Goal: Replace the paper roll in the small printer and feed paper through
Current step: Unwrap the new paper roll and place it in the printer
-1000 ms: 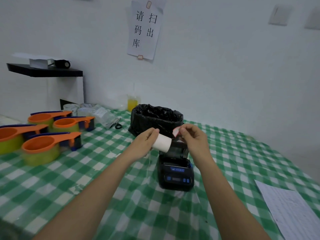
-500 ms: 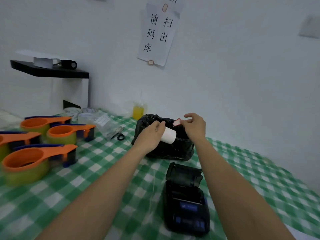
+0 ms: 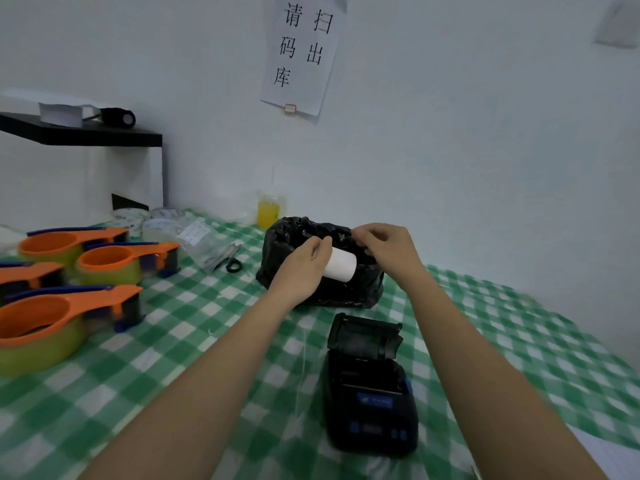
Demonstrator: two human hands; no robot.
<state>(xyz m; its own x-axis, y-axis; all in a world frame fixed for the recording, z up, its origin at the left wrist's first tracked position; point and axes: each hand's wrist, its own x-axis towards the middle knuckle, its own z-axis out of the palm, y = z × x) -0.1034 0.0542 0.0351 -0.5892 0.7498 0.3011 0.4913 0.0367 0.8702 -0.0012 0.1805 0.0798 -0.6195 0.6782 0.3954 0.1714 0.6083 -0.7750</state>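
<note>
My left hand [image 3: 304, 268] grips a white paper roll [image 3: 341, 264] by its left end and holds it in the air over a black bag-lined bin [image 3: 322, 292]. My right hand [image 3: 384, 247] hovers at the bin's far rim, just right of the roll, with the fingertips curled down together. Whether they pinch anything is hidden. The small black printer [image 3: 370, 386] sits on the green checked table in front of the bin. Its lid [image 3: 365, 336] is tipped up and open, and the paper bay looks dark.
Several orange-and-yellow tape dispensers [image 3: 69, 310] crowd the left of the table. Scissors [image 3: 232, 263] and clear packets lie behind them. A cup of yellow drink [image 3: 269, 211] stands by the wall. A black shelf [image 3: 86, 135] juts out at the left.
Both hands rose from above the printer to over the black bin, carrying the roll. The small red-and-white tab seen in my right fingers earlier no longer shows.
</note>
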